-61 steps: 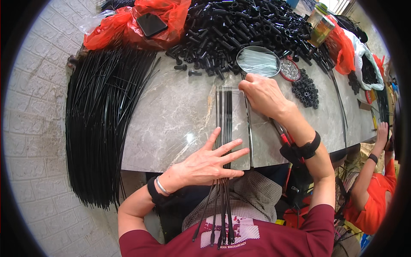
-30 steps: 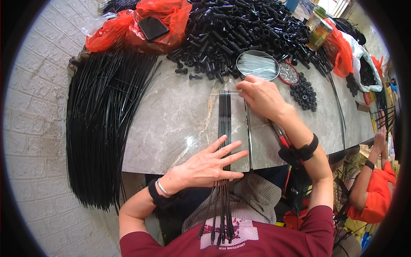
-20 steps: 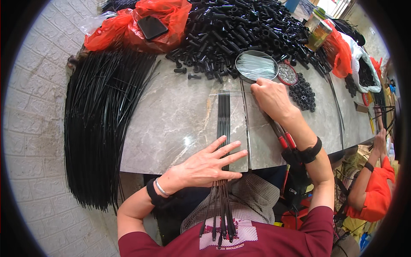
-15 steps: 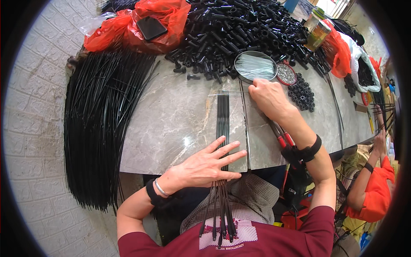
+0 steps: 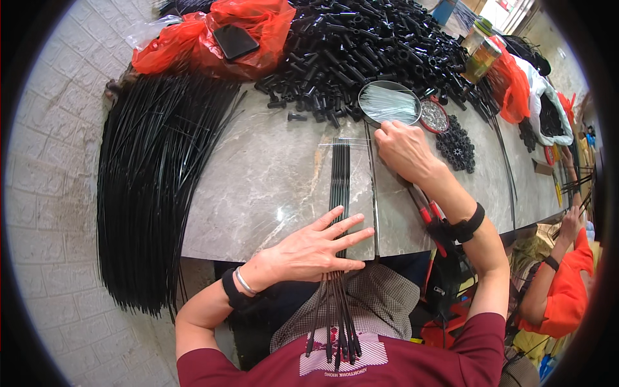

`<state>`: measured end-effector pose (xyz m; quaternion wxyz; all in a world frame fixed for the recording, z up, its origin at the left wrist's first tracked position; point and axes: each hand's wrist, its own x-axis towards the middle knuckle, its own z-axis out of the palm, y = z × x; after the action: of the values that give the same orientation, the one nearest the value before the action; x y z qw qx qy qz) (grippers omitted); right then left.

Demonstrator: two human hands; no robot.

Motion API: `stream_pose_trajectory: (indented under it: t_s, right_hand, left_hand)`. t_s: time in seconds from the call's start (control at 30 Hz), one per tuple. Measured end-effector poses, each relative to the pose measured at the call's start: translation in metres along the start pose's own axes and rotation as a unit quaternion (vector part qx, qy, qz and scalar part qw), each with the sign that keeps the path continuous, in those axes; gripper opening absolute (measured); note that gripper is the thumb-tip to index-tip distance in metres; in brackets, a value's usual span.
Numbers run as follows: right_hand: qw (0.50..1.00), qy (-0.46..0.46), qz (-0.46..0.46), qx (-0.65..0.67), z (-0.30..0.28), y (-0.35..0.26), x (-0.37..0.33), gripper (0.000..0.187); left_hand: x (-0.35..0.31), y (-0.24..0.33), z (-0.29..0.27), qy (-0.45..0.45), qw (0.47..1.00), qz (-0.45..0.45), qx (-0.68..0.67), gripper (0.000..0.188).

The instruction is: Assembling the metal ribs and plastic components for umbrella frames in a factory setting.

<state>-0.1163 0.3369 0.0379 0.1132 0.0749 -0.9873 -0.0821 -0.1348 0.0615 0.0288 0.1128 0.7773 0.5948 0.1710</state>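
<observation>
My left hand (image 5: 306, 248) lies flat with its fingers spread across a row of thin black rods (image 5: 340, 177). The rods lie side by side on the table, and their dark-tipped near ends reach past its edge toward my shirt. Fingers pinched, my right hand (image 5: 406, 151) is by the far ends of the rods. From its fingertips a thin pale wire-like strand runs left over the rod tops; a similar pale strand (image 5: 327, 145) lies crosswise there. Just beyond this hand stands a round tin (image 5: 367, 118) of thin whitish sticks (image 5: 390, 104).
Red-handled pliers or cutters (image 5: 425, 214) lie below my right forearm. A large pile of black tubular parts (image 5: 361, 48) covers the back. Black rods (image 5: 148, 193) hang over the left edge. A small red-rimmed dish (image 5: 434, 116) and black gear-like pieces (image 5: 455, 145) sit right. Another person (image 5: 561, 277) is at far right.
The whole view has shifted slightly. Two pale strands now show across the rods' far ends, where one was plain before. My left hand keeps its place on the rods.
</observation>
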Motion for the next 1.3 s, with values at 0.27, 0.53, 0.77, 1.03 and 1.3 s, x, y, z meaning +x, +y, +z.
stream_pose_trajectory:
  t_s: [0.27, 0.53, 0.77, 1.03, 1.3]
  right_hand:
    - [1.0, 0.005, 0.016, 0.006, -0.004, -0.007, 0.002, 0.01]
    - [0.998, -0.031, 0.046, 0.003, -0.005, -0.021, 0.003, 0.007]
    - [0.998, -0.022, 0.048, 0.016, -0.006, -0.02, 0.005, 0.008]
    - [0.999, 0.0, 0.036, -0.004, -0.007, -0.019, 0.008, 0.009]
    - [0.999, -0.013, 0.039, 0.034, -0.003, -0.027, 0.013, 0.01]
  left_hand:
    - [0.0, 0.0, -0.001, -0.012, 1.0, 0.001, -0.006, 0.048]
    - [0.0, -0.001, -0.002, -0.014, 1.0, 0.005, 0.002, 0.049]
    - [0.0, -0.001, -0.001, -0.007, 1.0, 0.005, -0.002, 0.048]
    - [0.0, -0.001, 0.001, 0.005, 1.0, 0.004, -0.01, 0.046]
    - [-0.002, -0.001, 0.001, 0.013, 1.0, 0.005, -0.017, 0.046]
